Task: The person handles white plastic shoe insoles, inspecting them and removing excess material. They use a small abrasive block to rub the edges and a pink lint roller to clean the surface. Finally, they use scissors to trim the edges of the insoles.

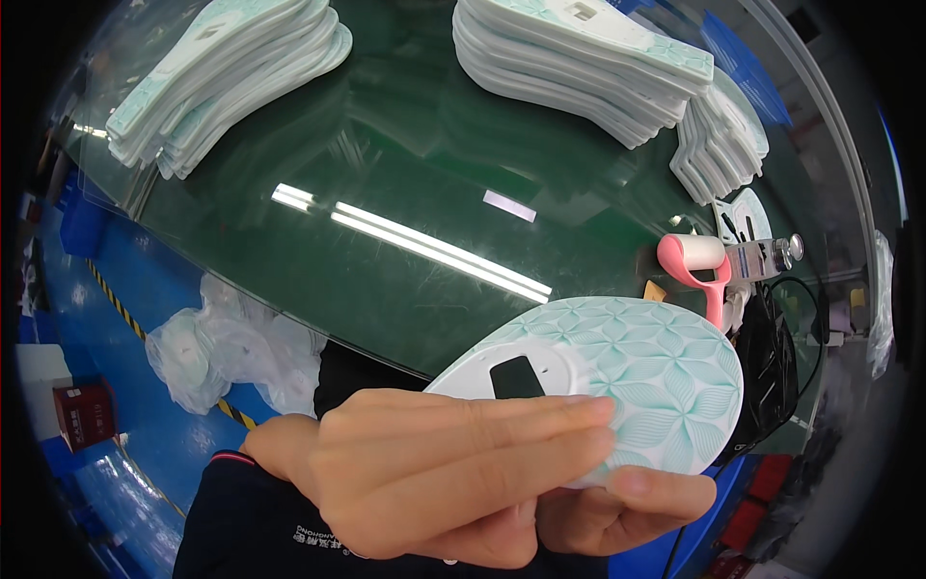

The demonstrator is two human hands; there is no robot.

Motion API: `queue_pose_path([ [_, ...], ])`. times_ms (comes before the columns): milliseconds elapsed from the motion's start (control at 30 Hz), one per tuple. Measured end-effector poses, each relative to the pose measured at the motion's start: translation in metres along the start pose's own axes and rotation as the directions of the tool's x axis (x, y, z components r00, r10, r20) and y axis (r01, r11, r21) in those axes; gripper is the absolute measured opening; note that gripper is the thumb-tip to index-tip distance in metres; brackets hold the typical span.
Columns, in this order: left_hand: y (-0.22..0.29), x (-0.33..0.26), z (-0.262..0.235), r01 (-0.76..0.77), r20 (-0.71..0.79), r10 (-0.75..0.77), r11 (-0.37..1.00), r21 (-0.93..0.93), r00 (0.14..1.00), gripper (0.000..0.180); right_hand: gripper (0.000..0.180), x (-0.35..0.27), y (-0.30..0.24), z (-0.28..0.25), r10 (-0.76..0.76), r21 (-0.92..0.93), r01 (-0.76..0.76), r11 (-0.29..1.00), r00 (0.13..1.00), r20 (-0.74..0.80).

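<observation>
A white plastic panel [666,386], rounded at one end and printed with a pale teal petal pattern, is tilted above the near edge of the table. Near its narrower part is a dark rectangular cut-out. My left hand [434,463] covers that narrower part, its fingers straight and together across the patterned face and its thumb at the near side. At the panel's lower edge, my right hand [617,507] grips it, thumb on the rim and the other fingers bent below. My left hand hides part of the panel.
Similar panels stand in stacks at the far left [231,77], far middle [579,68] and far right [719,145] of the glossy green table [386,289]. On the right are a pink-handled lint roller [694,261], a clear bottle [757,261] and a black bag [767,376]. Plastic bags [227,343] lie on the blue floor.
</observation>
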State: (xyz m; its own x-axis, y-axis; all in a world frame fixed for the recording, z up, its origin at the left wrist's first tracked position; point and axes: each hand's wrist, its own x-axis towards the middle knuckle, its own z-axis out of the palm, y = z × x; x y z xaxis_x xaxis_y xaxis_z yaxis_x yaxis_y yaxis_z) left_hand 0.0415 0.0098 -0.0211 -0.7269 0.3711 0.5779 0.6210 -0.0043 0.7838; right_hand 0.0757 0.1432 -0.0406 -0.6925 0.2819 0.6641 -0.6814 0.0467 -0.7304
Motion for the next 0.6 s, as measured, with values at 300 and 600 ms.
queue_pose_path([
  [300,-0.01,-0.001,-0.006,0.077,0.187,-0.05,0.987,-0.139,0.981,0.052,0.015,-0.002,0.002,-0.004,-0.064,-0.035,0.063,0.997,0.998,-0.023],
  [600,-0.001,-0.001,0.002,0.039,0.067,-0.035,0.997,-0.062,0.997,0.045,0.016,0.0,0.006,-0.003,-0.096,-0.047,0.098,0.994,0.995,0.035],
])
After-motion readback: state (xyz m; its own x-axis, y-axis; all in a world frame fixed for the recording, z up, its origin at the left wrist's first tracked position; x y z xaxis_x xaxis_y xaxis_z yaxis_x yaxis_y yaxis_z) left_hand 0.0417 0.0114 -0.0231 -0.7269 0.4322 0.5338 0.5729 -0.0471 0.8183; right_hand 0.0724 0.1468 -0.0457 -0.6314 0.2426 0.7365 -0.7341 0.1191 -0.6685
